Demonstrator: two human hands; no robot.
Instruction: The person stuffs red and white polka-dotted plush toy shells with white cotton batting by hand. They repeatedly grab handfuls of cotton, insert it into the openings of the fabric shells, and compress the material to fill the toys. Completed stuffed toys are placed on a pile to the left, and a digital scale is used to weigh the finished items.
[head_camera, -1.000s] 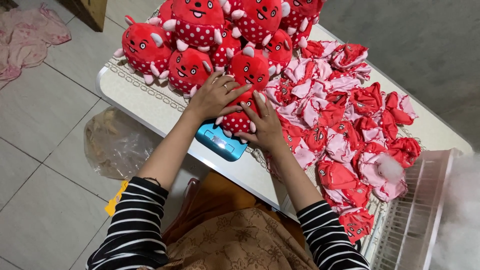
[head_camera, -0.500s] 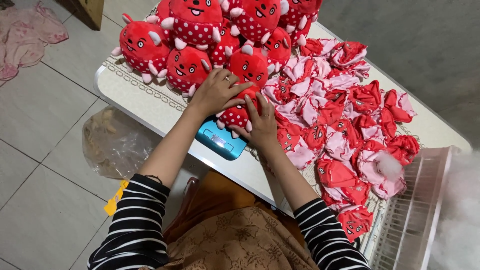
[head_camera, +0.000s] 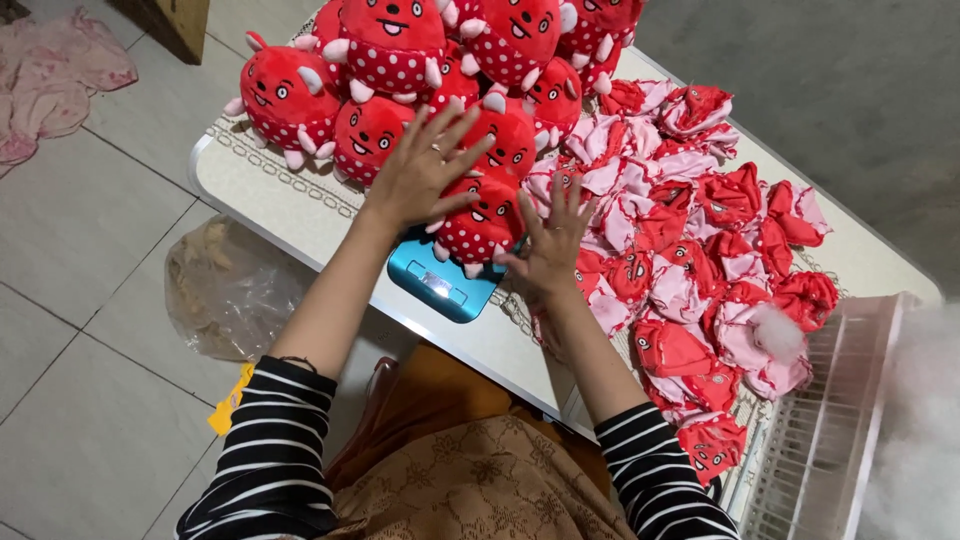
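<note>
A stuffed red plush toy with white dots and a small face sits on a blue kitchen scale at the near edge of the white table. My left hand hovers just left of and above the toy, fingers spread, holding nothing. On the toy's right side my right hand is also spread, fingertips close to it. Both sleeves are black-and-white striped.
A pile of finished red plush toys fills the table's far left. Several flat unstuffed red-and-pink toy skins cover the right half. A pink slatted crate with white stuffing stands at right. A plastic bag lies on the tiled floor.
Both hands were pressed on the plush toy on the scale; now they have lifted off and spread apart, leaving the toy resting alone.
</note>
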